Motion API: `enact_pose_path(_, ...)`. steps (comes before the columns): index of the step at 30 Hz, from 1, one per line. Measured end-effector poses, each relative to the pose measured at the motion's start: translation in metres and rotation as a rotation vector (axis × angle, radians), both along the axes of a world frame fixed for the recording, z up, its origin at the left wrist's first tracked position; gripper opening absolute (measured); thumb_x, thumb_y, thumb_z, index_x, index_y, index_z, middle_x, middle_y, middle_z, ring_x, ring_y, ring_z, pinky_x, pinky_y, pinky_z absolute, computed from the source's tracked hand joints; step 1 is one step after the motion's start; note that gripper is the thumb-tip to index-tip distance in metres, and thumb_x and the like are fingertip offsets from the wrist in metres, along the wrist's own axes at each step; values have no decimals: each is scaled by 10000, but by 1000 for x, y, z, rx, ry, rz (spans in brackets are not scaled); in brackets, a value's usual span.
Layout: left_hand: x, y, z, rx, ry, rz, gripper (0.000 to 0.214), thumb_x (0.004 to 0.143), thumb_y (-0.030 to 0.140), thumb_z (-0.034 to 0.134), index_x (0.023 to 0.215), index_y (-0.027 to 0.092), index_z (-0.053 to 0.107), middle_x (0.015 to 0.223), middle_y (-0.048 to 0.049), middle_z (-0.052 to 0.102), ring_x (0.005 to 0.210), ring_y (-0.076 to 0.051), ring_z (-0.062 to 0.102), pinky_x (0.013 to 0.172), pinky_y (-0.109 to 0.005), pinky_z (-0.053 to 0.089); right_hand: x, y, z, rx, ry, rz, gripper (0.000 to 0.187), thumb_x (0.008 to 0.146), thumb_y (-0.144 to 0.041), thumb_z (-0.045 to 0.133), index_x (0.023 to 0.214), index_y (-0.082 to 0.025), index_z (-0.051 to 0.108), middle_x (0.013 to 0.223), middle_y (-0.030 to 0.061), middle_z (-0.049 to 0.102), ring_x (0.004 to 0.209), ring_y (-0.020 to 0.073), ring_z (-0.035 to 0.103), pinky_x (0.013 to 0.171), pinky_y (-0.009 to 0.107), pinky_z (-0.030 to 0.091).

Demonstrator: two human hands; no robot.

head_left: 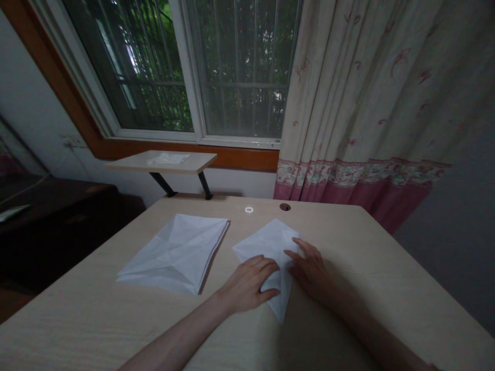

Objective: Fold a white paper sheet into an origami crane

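A folded white paper sheet (266, 242) lies on the light wooden table (348, 242) in front of me. My left hand (249, 283) rests on its near left part, fingers curled and pinching a fold of the paper. My right hand (311, 268) lies flat on the sheet's right edge, fingers stretched out and pressing it down. A stack of creased white paper sheets (176, 252) lies to the left, untouched.
A small raised shelf (162, 162) on black legs stands at the table's back, with a white cloth on it. A round hole (285, 206) and a white ring (249, 209) mark the tabletop. Curtain (367, 103) hangs at right; dark furniture at left.
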State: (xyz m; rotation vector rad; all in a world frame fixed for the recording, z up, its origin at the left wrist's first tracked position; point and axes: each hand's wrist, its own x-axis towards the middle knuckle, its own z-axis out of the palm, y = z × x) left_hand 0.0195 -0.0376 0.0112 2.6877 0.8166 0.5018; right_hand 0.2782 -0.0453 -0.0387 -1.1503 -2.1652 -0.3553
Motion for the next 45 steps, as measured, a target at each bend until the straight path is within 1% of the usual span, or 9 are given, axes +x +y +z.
enact_pose_path(6, -2, 0, -2, -12, -11, 3, 533, 921, 386, 659, 1395, 207, 493, 1415, -98, 574, 1300, -287, 535, 1111, -444, 429, 0, 0, -1, -13, 18, 19, 394, 970, -188, 488, 1351, -280, 528, 1461, 136, 477, 1372, 291, 452, 1058, 523, 477)
enact_pose_path(12, -3, 2, -3, -69, -26, -68, 504, 956, 384, 625, 1420, 238, 492, 1521, -79, 484, 1413, -247, 440, 1200, -431, 331, 0, 0, 0, -1, 4, 29, 433, 965, -186, 503, 1389, -278, 501, 1459, 142, 489, 1366, 286, 466, 1060, 505, 480)
enact_pose_path(16, -2, 2, -2, -94, 19, -99, 489, 992, 356, 576, 1457, 250, 466, 1526, -65, 481, 1408, -224, 454, 1218, -429, 306, -1, 2, -2, 21, 11, 26, 416, 970, -194, 499, 1377, -277, 510, 1449, 141, 492, 1356, 288, 473, 1049, 508, 486)
enact_pose_path(20, -1, 2, -4, -35, 49, -104, 488, 1006, 354, 549, 1474, 252, 455, 1526, -70, 481, 1399, -234, 465, 1212, -434, 317, -1, 3, -3, 17, 8, 24, 431, 968, -175, 489, 1385, -280, 504, 1447, 135, 490, 1354, 284, 469, 1057, 507, 479)
enact_pose_path(26, -2, 4, -9, 76, 110, -94, 492, 1036, 462, 453, 1481, 251, 448, 1552, -66, 445, 1430, -250, 420, 1220, -446, 292, 1, 4, 0, -15, 34, 25, 459, 964, -158, 469, 1408, -275, 482, 1437, 137, 489, 1330, 277, 486, 1039, 501, 492)
enact_pose_path(31, -3, 4, -10, 113, 124, -63, 497, 1028, 485, 463, 1471, 261, 460, 1552, -61, 445, 1409, -261, 447, 1203, -453, 319, 2, 3, 4, -59, 89, 24, 454, 963, -157, 464, 1404, -267, 467, 1384, 135, 529, 1294, 263, 518, 1037, 487, 506)
enact_pose_path(35, -3, 5, -10, 124, 144, -33, 495, 1028, 488, 461, 1462, 251, 473, 1542, -71, 459, 1400, -270, 457, 1195, -460, 328, 3, 3, 7, -111, 119, 21, 360, 933, -148, 497, 1273, -253, 555, 1295, 127, 588, 1236, 268, 560, 1019, 496, 516)
enact_pose_path(39, -3, 6, -10, 105, 160, -17, 494, 1024, 478, 475, 1457, 242, 477, 1544, -82, 454, 1401, -276, 455, 1187, -458, 342, 1, 1, 17, -255, 73, -27, 201, 921, -140, 522, 1066, -221, 635, 1206, 125, 618, 1151, 270, 589, 948, 462, 541)
enact_pose_path(45, -3, 5, -7, 100, 146, -27, 483, 1016, 452, 505, 1444, 228, 488, 1539, -90, 457, 1395, -279, 453, 1182, -463, 343, -7, -3, 33, -351, 0, -97, 102, 916, -132, 566, 879, -190, 642, 1036, 110, 632, 984, 257, 598, 885, 427, 532)
